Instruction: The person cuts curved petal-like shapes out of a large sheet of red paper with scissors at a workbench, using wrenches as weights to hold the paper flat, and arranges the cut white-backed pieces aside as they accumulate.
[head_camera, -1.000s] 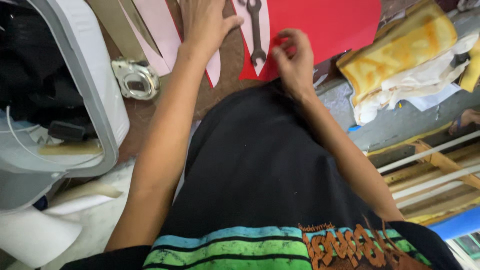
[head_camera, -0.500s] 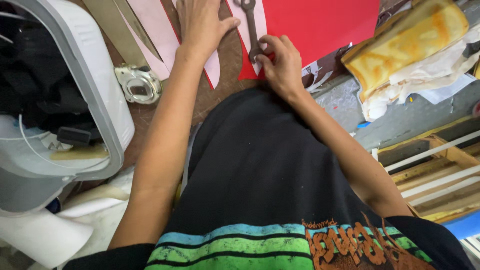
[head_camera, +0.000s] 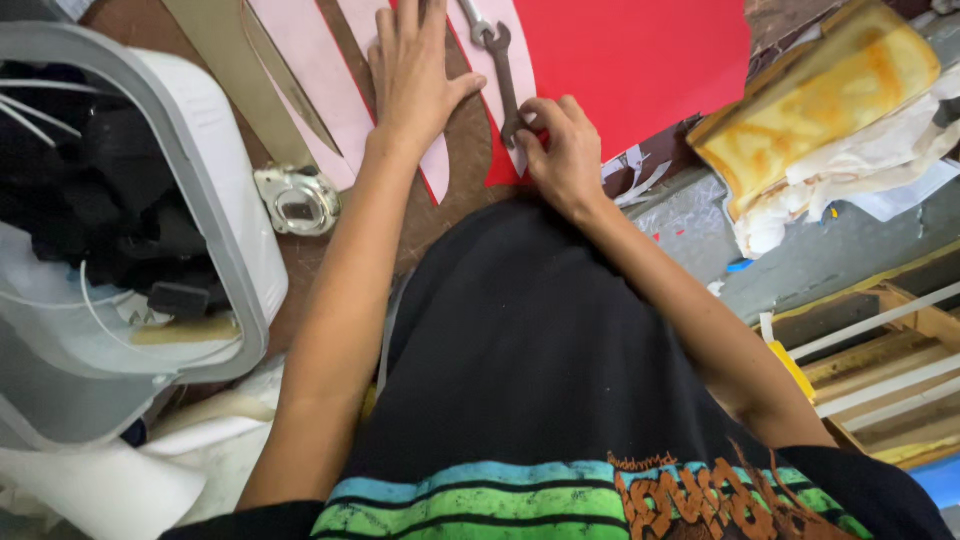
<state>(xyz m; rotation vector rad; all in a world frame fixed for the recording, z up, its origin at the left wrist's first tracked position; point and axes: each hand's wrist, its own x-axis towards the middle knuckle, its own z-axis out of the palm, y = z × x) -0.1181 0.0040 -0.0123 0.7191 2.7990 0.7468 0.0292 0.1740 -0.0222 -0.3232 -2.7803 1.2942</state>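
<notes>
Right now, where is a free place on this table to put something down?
The red sheet is bare right of the wrench, above the right hand. Crowded: pink strips under the left hand, metal tin.

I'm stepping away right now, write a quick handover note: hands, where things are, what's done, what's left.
Left hand: flat, palm down, pressing the pink strips.
Right hand: fingers pinched at the near edge of the red sheet, beside the wrench's lower end; whether it grips anything is unclear.
Wrench lies across a pale strip and the red sheet, between the hands.
Metal buckle sits left of the left forearm.
Done: strips laid out on the table.
Left: cannot tell from this view.
</notes>
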